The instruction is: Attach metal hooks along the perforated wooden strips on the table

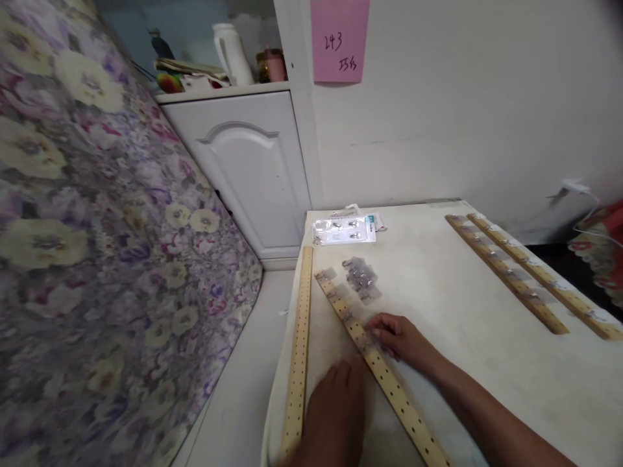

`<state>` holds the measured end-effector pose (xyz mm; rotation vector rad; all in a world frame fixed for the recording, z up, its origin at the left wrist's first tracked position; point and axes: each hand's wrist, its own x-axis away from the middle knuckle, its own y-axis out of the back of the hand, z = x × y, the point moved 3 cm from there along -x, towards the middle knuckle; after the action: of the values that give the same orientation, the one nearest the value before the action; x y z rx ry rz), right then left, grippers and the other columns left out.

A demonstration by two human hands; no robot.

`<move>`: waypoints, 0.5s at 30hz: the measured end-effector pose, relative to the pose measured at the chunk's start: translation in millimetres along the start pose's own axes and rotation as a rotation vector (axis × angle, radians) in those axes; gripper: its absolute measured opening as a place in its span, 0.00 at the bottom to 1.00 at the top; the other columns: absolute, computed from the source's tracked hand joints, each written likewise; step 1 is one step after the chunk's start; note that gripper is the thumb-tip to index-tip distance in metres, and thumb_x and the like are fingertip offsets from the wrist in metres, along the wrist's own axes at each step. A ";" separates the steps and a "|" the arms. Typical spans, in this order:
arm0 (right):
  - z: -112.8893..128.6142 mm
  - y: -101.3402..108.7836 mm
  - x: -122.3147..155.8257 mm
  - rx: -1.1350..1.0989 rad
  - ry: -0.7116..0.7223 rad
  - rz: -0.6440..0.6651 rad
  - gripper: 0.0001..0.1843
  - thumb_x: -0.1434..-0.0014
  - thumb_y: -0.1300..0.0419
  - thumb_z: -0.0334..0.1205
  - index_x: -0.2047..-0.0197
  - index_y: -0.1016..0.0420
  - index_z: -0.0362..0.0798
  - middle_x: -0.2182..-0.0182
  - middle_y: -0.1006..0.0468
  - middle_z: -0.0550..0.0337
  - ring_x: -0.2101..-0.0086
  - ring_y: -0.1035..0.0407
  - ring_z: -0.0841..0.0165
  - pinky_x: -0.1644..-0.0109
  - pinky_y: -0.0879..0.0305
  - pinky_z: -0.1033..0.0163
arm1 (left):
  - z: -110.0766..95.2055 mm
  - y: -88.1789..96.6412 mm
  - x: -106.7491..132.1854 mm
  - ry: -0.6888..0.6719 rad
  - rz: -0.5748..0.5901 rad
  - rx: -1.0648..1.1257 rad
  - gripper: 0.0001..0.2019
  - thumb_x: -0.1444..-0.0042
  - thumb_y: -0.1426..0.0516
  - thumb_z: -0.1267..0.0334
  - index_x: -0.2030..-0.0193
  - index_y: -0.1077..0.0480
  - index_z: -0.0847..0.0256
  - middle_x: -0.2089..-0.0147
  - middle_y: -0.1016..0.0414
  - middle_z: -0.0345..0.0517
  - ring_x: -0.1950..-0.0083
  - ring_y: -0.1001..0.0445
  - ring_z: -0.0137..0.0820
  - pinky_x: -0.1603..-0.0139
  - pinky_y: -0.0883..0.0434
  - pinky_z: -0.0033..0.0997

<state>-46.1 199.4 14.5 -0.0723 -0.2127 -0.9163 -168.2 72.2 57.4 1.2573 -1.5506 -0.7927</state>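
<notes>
"243" note [339,42], right hand [403,338] at strip [395,392]

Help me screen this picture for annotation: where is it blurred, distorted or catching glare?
Head view: the left hand is softly blurred, the right hand clearer; head view: small bright glints on the clear packaging; head view: floral fabric looks stretched toward the left edge, the upper right corner dark.

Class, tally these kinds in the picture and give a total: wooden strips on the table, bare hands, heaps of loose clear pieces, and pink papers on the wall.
Wooden strips: 4
Bare hands: 2
Heap of loose clear pieces: 1
Pink paper: 1
Total: 8
</notes>
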 end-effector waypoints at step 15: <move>1.7 0.0 1.0 0.075 0.003 -0.011 0.09 0.45 0.44 0.42 0.64 0.27 0.47 0.83 0.35 0.70 0.87 0.47 0.79 0.83 0.53 0.70 | -7.0 -4.5 -2.1 -0.033 0.069 -0.129 0.31 0.46 0.57 0.79 0.34 0.48 0.63 0.45 0.32 0.58 0.47 0.34 0.46 0.48 0.34 0.49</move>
<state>-45.8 198.9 16.4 0.0001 -0.2444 -0.9183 -160.1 73.5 55.2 1.0964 -1.5355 -0.8584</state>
